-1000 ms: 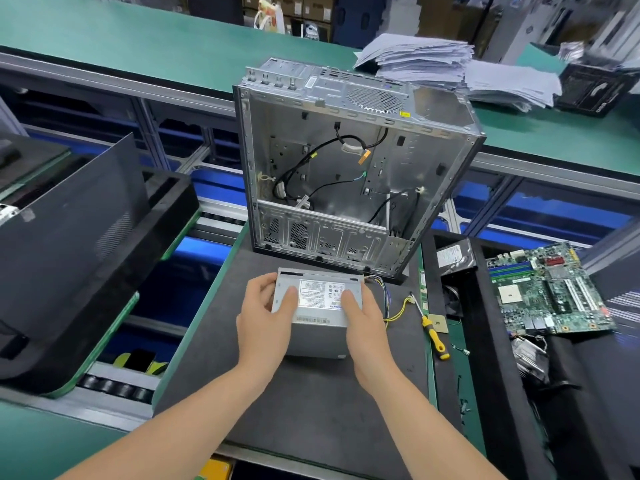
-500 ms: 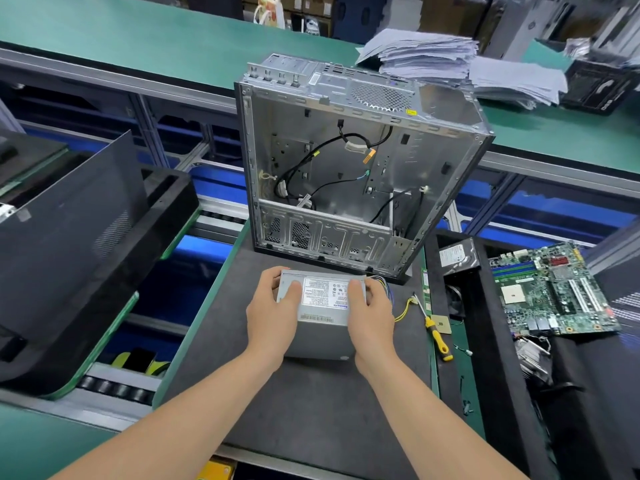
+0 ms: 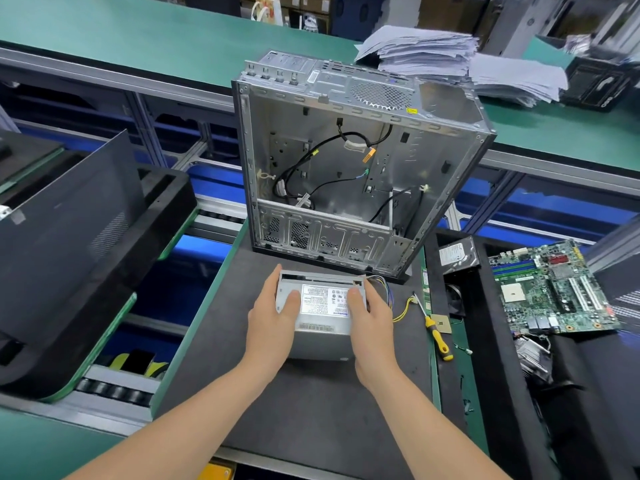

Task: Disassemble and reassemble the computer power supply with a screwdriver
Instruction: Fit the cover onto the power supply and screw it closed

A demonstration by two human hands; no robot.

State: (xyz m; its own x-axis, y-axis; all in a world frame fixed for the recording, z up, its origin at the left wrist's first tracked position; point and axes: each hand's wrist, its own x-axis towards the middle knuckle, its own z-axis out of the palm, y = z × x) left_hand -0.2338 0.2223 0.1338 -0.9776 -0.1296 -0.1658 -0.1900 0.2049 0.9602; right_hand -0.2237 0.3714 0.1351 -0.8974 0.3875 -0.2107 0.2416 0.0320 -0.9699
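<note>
A grey metal power supply [image 3: 323, 318] with a white label on top sits on the dark mat [image 3: 311, 410], just in front of the open computer case [image 3: 349, 174]. My left hand [image 3: 273, 317] grips its left side, thumb on top and fingers round the far left corner. My right hand [image 3: 372, 323] grips its right side, thumb on the label. Coloured wires [image 3: 394, 299] trail from its far right corner. A yellow-handled screwdriver [image 3: 437, 332] lies on the mat to the right, untouched.
The case stands upright with loose black cables inside. To the right lie a black tray [image 3: 502, 393], a hard drive [image 3: 457, 254] and a green motherboard [image 3: 554, 289]. A dark side panel [image 3: 65, 216] leans on the left. Stacked papers [image 3: 450, 53] sit on the far green bench.
Both hands have stayed on the power supply and shifted it slightly towards the case; the fingers wrap further round its far corners.
</note>
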